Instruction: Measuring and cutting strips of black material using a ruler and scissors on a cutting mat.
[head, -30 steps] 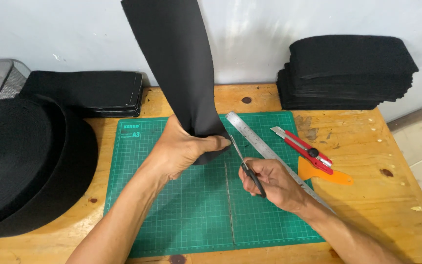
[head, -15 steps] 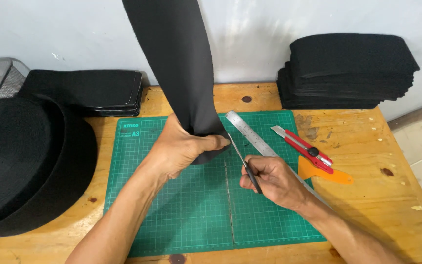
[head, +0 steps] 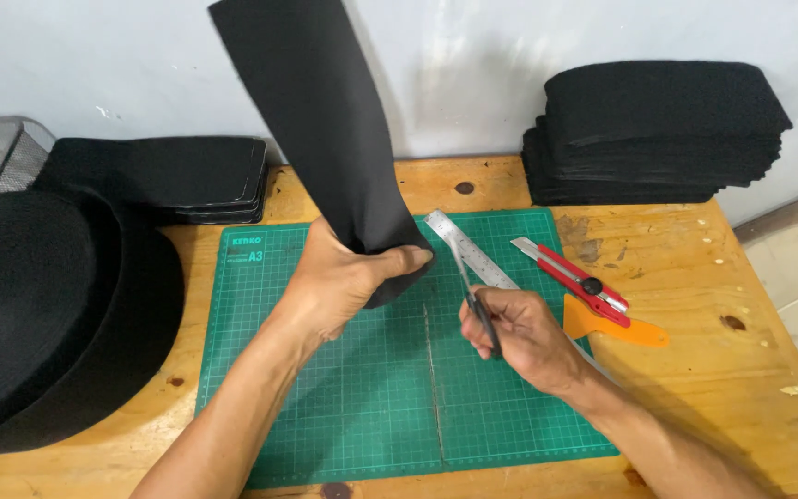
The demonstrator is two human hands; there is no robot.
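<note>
The left hand (head: pixel 344 286) grips the black foam strip (head: pixel 316 120) upright over the green cutting mat (head: pixel 344 407) (lower end exposed for trimming), while the right hand (head: pixel 524 337) is closed on scissors (head: pixel 473 300) just right of it.

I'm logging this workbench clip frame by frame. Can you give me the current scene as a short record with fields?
left hand: left hand has a closed grip on the lower end of a black strip, held upright
right hand: right hand holds scissors, blades pointing toward the strip's bottom edge
surface: green cutting mat on a wooden table
on the mat: metal ruler, lying diagonally
right of the mat: red utility knife, orange scraper
back right: stack of black pieces
far left: large black roll
</note>
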